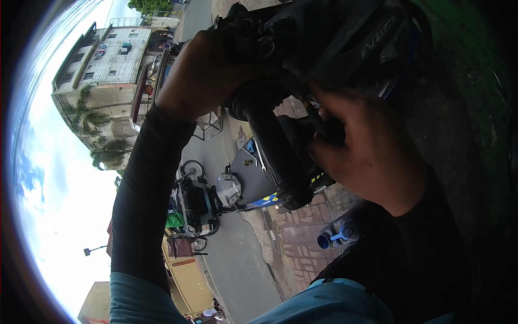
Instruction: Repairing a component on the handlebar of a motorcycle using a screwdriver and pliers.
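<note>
Head view — the grip (272, 148) slants down, free end lower right. Right hand (364, 146) pinches a tool (314, 113) aimed up-left; left hand (208, 75) — fingers hidden, can't tell.

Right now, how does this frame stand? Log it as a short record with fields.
Left hand: at the handlebar, fingers partly hidden
Right hand: gripping a slim dark tool
Between hands: black handlebar grip
Beyond grip: silver wrench
Lower right: blue container
Background: street, pale building
</note>
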Demonstrator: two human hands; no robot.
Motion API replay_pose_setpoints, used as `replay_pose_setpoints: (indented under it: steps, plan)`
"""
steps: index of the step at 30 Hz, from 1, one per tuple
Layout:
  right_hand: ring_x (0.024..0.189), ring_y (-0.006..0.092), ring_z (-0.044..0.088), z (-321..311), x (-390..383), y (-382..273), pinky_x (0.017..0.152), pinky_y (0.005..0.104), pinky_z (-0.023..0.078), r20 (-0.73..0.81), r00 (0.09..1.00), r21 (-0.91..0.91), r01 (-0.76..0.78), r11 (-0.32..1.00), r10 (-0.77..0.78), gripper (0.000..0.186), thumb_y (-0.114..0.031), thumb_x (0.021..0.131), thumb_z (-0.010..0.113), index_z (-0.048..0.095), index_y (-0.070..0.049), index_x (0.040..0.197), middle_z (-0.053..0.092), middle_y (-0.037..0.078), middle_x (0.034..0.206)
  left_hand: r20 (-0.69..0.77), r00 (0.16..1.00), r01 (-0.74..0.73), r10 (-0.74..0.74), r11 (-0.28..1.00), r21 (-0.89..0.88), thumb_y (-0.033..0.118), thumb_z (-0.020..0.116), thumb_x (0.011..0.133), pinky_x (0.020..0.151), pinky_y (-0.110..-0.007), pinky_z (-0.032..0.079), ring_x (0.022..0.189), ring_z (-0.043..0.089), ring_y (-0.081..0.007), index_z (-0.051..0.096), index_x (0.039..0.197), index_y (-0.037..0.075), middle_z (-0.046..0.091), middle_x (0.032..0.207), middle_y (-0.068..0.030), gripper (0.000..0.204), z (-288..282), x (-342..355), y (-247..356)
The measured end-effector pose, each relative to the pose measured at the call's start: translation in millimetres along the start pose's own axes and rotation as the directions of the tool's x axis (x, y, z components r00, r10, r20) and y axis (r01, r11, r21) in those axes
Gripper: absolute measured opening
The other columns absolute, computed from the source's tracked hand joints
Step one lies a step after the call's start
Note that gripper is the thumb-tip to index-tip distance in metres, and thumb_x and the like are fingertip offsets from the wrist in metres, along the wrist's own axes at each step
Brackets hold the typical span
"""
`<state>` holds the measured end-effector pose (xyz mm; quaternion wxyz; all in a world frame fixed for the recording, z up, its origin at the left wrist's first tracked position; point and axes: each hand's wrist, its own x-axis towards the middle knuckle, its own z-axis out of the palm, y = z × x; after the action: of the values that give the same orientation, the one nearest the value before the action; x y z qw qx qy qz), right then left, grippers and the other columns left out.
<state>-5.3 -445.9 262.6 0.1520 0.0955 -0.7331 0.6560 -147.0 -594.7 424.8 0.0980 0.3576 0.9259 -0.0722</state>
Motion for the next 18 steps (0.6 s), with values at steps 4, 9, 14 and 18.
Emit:
replay_pose_setpoints:
  steps: [4,9,14,18]
  plan:
    - [0.086,0.0334,0.070,-9,8,-4,0.076,0.0411,0.054,0.009,0.999,-0.082,0.043,0.996,-0.042,0.057,-0.006,0.078,0.070,0.062,-0.002,0.135,0.069,0.021,0.096,-0.016,1.000,-0.011,0.011,1.000,-0.027,0.024,0.085,0.084,0.081,-0.033,0.059,0.091,0.076,-0.0213,0.072,0.119,0.003,0.077,0.105,-0.0139,0.043,1,0,1]
    - [0.082,0.0331,0.071,-26,24,-20,0.073,0.0406,0.055,0.163,0.979,-0.081,-0.111,0.991,0.123,0.047,-0.012,0.079,0.069,0.067,0.000,0.125,0.069,0.020,0.091,-0.014,0.998,0.054,-0.056,0.992,-0.117,0.022,0.085,0.083,0.082,-0.033,0.060,0.091,0.076,-0.0202,0.071,0.120,0.002,0.077,0.105,-0.0144,0.044,2,0,-1]
    - [0.076,0.0332,0.071,-27,36,-35,0.072,0.0407,0.055,0.210,0.945,-0.147,-0.223,0.963,0.251,0.040,-0.016,0.080,0.068,0.070,0.002,0.116,0.070,0.020,0.087,-0.099,0.995,0.010,-0.019,0.996,-0.092,0.026,0.085,0.079,0.074,-0.036,0.060,0.079,0.076,-0.0276,0.076,0.106,0.002,0.077,0.090,-0.0167,0.037,4,2,-7]
    - [0.079,0.0341,0.071,-19,34,-41,0.074,0.0408,0.056,0.150,0.963,-0.231,-0.185,0.955,0.223,0.032,-0.018,0.083,0.066,0.071,0.001,0.108,0.070,0.021,0.087,-0.076,0.997,0.021,-0.030,0.992,-0.123,0.025,0.084,0.080,0.074,-0.036,0.060,0.080,0.076,-0.0283,0.075,0.107,0.002,0.077,0.090,-0.0169,0.037,6,1,-9]
